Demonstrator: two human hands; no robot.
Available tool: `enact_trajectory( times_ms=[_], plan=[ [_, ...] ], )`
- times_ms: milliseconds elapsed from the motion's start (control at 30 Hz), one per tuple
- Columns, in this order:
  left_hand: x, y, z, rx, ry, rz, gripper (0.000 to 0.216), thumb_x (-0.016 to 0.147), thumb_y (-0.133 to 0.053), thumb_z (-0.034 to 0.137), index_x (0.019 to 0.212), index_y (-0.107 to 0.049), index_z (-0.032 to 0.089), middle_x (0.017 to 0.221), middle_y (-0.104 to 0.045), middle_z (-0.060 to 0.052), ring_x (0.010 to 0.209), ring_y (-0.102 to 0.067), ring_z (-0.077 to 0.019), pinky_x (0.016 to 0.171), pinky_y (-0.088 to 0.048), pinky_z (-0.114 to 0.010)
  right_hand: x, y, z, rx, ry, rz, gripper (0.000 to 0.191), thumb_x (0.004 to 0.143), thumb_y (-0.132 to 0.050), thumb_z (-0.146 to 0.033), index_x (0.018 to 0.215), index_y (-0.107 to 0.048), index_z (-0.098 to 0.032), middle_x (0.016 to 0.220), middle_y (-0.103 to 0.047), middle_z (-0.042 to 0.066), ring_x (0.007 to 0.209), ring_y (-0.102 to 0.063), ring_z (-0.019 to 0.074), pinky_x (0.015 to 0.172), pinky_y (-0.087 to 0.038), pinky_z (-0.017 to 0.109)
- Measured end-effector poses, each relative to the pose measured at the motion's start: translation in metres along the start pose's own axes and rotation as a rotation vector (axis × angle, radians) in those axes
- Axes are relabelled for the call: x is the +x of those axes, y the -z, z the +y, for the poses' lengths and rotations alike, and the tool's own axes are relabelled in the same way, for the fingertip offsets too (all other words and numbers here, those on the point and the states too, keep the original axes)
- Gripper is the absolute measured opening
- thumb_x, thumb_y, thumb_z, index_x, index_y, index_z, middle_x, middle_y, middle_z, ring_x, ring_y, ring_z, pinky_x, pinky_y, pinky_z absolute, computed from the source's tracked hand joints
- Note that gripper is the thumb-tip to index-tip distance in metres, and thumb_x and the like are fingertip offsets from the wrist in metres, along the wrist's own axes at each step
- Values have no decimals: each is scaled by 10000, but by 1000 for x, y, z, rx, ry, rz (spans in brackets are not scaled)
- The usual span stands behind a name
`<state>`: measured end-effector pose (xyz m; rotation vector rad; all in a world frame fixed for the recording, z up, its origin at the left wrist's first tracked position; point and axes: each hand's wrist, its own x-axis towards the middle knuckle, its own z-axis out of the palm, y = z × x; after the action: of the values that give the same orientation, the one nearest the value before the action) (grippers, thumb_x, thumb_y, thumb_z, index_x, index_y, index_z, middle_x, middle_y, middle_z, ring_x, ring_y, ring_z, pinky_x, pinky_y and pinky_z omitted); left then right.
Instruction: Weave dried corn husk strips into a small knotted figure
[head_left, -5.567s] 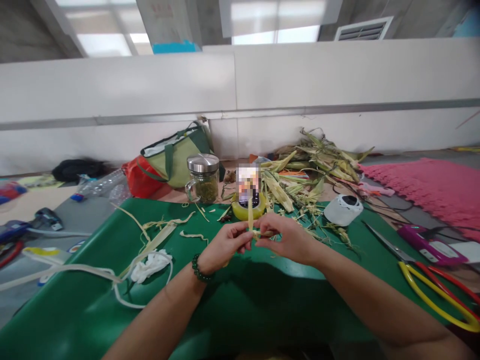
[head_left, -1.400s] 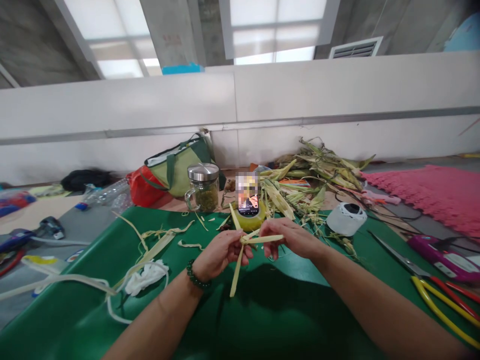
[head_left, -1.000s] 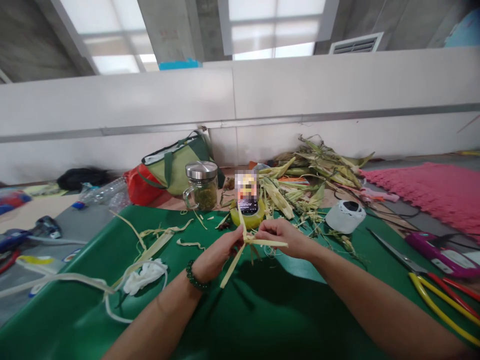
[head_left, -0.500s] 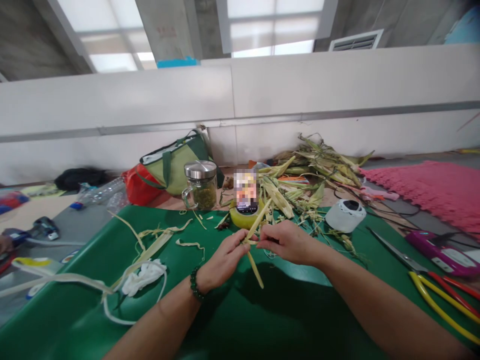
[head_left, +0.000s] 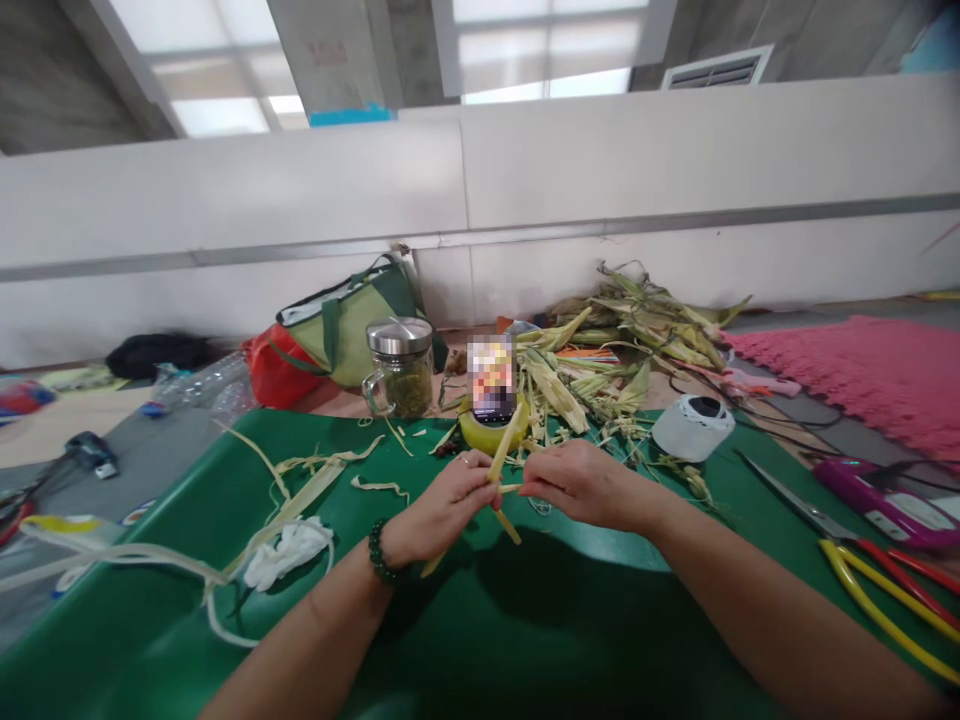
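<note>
Over the green mat [head_left: 345,620], my left hand [head_left: 450,505] pinches a pale yellow corn husk strip [head_left: 505,445] between thumb and fingers. One part of the strip slants up past the fingers, and an end pokes out below them. Facing it, my right hand [head_left: 577,482] is closed on a short piece of husk [head_left: 510,489] stretched between both hands. Whether that piece belongs to the same strip I cannot tell. Another husk tip [head_left: 433,566] shows beneath my left wrist. Behind the hands, a phone [head_left: 492,378] with a blurred screen leans at a yellow tape roll [head_left: 487,434].
At the back stand a lidded glass mug [head_left: 405,375] and a green bag [head_left: 341,325]. Corn husks [head_left: 562,390] lie heaped behind my right hand. To the right are a white roll [head_left: 691,428] and scissors [head_left: 840,545]. Loose husk strips [head_left: 315,490] and white tissue [head_left: 289,553] lie left.
The husk piece between my hands now stretches sideways, with my hands slightly farther apart. My left hand has turned a little, and a husk tip now shows below its wrist.
</note>
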<state>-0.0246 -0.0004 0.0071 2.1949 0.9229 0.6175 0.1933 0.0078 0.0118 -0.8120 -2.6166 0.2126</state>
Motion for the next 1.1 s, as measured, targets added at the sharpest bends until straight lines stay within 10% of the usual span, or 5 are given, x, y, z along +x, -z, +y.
enact_trajectory(
  times_ms=[167, 500, 667, 900, 1100],
  plan=[
    [3, -1, -5, -122, 204, 141, 380, 854, -493, 463, 697, -675, 168, 782, -595, -50, 833, -542, -204, 785, -422, -293, 5, -5, -3, 28, -106, 81, 245, 918, -495, -323, 739, -569, -173, 655, -601, 13, 591, -528, 124, 553, -319, 225],
    [3, -4, 0, -589, 449, -28, 342, 755, -581, 474, 641, -563, 153, 538, -499, 22, 504, -424, -99, 494, -314, -217, 13, -19, -7, 631, -379, -65, 376, 864, -501, -432, 618, -554, -152, 528, -529, -17, 476, -471, 89, 453, -334, 190],
    [3, -14, 2, -461, 315, -20, 358, 812, -501, 472, 613, -476, 175, 546, -374, 55, 508, -319, -94, 484, -265, -227, 14, -26, -7, 773, -427, -142, 382, 804, -550, -475, 599, -537, -153, 517, -530, -18, 441, -468, 85, 405, -329, 182],
    [-4, -8, 13, -109, 163, -140, 328, 876, -391, 355, 634, -506, 164, 630, -461, 18, 621, -413, -126, 599, -322, -238, 7, -13, -7, 673, -168, -238, 311, 797, -508, -305, 526, -482, -156, 466, -412, -49, 433, -343, 55, 414, -262, 178],
    [-4, 3, 12, -312, 249, -223, 353, 811, -490, 379, 555, -560, 146, 533, -445, 22, 541, -380, -107, 532, -288, -236, 6, -4, -4, 691, -109, -270, 310, 807, -539, -315, 549, -482, -153, 488, -404, -55, 449, -336, 50, 425, -259, 178]
  ],
)
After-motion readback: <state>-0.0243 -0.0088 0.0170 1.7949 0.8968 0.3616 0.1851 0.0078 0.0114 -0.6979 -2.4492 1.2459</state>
